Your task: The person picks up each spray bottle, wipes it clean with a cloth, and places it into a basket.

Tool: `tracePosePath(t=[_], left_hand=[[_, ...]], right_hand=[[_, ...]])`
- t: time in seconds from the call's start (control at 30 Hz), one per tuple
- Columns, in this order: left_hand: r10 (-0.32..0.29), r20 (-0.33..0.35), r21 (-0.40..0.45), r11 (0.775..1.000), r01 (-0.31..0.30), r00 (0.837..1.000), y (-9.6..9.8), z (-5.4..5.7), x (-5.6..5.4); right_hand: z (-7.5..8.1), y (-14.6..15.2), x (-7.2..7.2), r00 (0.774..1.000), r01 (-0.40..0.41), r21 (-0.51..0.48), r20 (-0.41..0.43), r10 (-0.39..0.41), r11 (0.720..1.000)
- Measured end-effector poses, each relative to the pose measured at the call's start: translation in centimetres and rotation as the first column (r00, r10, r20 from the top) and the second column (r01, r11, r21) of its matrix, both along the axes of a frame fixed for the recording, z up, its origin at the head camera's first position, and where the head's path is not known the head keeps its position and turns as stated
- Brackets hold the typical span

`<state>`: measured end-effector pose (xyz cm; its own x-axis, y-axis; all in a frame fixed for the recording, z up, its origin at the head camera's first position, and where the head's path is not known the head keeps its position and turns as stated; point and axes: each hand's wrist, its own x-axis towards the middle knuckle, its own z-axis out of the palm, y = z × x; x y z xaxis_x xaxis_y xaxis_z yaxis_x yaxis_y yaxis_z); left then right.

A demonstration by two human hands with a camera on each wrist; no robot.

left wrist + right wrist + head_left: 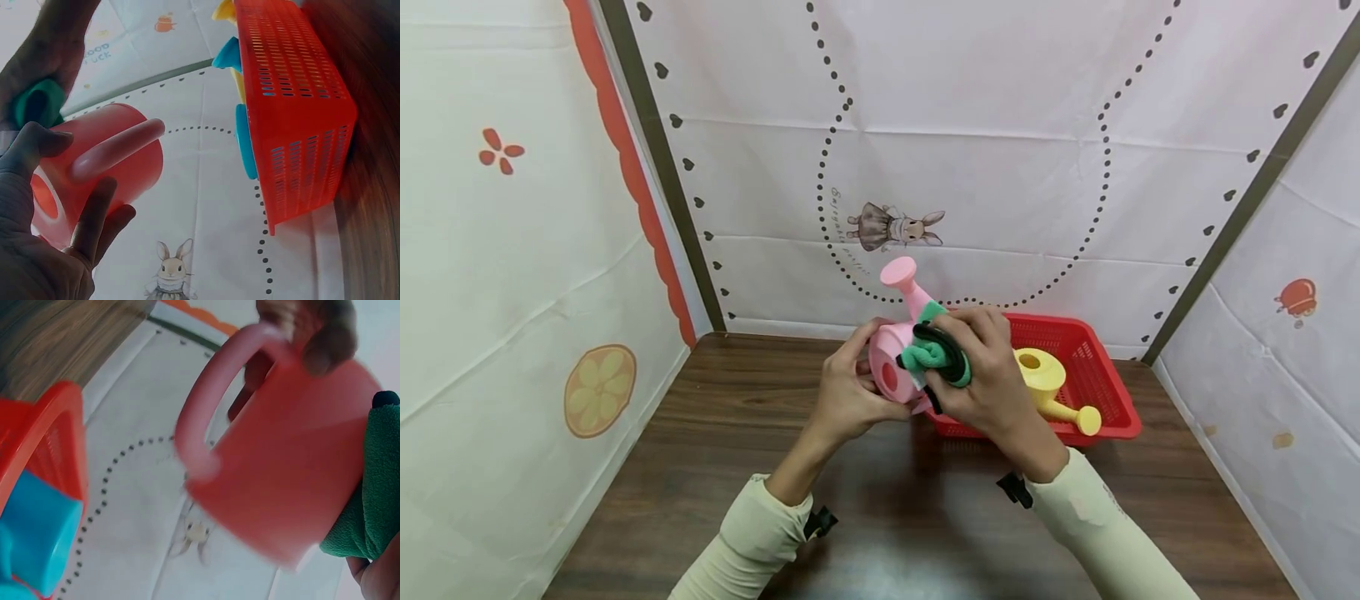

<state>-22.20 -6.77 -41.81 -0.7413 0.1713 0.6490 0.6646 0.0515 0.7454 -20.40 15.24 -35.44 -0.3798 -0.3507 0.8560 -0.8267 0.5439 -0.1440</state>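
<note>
A pink toy watering can (pixel 891 343) is held up above the table, its round sprinkler head pointing toward the back wall. My left hand (pixel 848 387) grips the can's body from the left, fingers and thumb spread around it. In the left wrist view, the can's curved handle (pixel 119 147) stands free of the palm. My right hand (pixel 988 371) holds a bunched green cloth (pixel 928 357) with black edging against the can's right side. The right wrist view shows the green cloth (pixel 382 481) touching the pink wall of the can (pixel 287 462), slightly blurred.
Behind my right hand, a red perforated basket (pixel 1097 371) stands on the wooden table (pixel 880 517). It holds a yellow watering can (pixel 1041 375) and blue pieces (pixel 40 519). Printed white sheets (pixel 760 167) wall in the table at the back and both sides.
</note>
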Motion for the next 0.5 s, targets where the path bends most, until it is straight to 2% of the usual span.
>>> tracePosePath(t=[0.27,0.5], left_hand=[[-0.017,0.000,0.023,1.000,0.017,1.000,0.0,-0.2,-0.1],[-0.013,-0.004,0.040,0.999,0.013,1.000,0.1,-0.5,0.0]], right_hand=[[0.6,-1.7,0.6,0.998,-0.037,0.032,-0.046,0.039,0.999],[0.5,-1.1,0.3,0.999,-0.030,0.029,-0.039,0.031,0.999]])
